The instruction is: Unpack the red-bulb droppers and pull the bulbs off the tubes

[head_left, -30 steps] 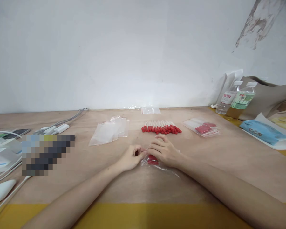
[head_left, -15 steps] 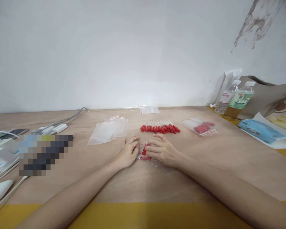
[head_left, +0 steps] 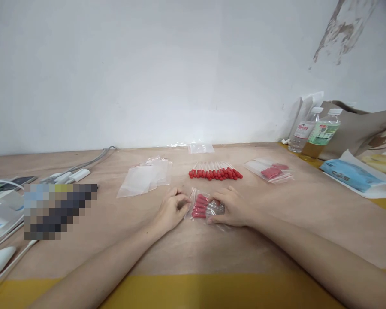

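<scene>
Several white devices at far left of a wooden table, with a grey cable trailing toward the wall. Next along, a fan of flat clear bags, overlapping. Near centre, the left hand, now curled in at the left edge of a loaded bag after lying half a second earlier with fingers stretched beside it. Thumb and fingertips close to that edge; pinching or merely touching, impossible to tell. Between the two hands, the loaded bag flat on the table, red tips to the left, clear stems to the right. Tips partly covered a moment ago, now exposed and roughly side by side: in judgement, a sign of contents settled inside. Edge sealed or not, too small to read. Just beyond, a row of loose red-tipped sticks, apart from the bag. Alongside, the right hand, drawn back off the tips onto the stems, thumb and fingers apart across the bag; clamped or lightly laid, hard to tell. Farther right, bags with red contents, then bottles and a blue tissue packet.
</scene>
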`<state>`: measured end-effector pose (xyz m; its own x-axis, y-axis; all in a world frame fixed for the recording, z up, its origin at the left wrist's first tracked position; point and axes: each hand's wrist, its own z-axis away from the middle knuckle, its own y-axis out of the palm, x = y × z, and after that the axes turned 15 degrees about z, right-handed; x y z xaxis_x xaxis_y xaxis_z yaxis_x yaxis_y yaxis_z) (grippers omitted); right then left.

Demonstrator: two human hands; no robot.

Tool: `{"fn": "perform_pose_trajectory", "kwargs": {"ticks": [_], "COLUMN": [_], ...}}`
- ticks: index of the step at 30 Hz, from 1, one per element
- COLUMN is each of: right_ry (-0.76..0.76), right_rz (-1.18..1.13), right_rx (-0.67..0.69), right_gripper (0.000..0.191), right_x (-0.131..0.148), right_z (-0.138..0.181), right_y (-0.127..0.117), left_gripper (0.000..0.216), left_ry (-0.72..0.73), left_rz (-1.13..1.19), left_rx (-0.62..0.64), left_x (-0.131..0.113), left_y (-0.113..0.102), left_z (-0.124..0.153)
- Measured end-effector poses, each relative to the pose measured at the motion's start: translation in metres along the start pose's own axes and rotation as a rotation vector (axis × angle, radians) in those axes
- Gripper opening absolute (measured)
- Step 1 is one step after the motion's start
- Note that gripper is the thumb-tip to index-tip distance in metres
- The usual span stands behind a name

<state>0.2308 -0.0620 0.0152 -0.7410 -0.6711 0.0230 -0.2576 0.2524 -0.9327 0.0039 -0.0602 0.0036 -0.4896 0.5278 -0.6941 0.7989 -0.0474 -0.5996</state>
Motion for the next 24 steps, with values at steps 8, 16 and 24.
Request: {"fn": "perform_pose_trajectory", "kwargs": {"ticks": [8,16,24], "right_ry": [0.015,0.088,0.064], "right_rz": [0.027,0.035,0.030], "right_rx": [-0.074,-0.200,-0.203], "right_gripper": [0.028,0.024,0.025], "right_x": [-0.014,-0.007,-0.007], "right_z": [-0.005,0.002,0.001], "right_y": [0.015,0.027,0.027], "left_gripper": [0.022,0.035,0.019], "left_ry": [0.017,-0.069,-0.045], "left_rz": [0.263,0.359,0.261], "left_rx": [0.191,0.220,0.185], "left_x": [-0.007,-0.004,-0.014], "left_y": [-0.004,-0.001,0.002], "left_z": [-0.004,-0.005,0.001]}}
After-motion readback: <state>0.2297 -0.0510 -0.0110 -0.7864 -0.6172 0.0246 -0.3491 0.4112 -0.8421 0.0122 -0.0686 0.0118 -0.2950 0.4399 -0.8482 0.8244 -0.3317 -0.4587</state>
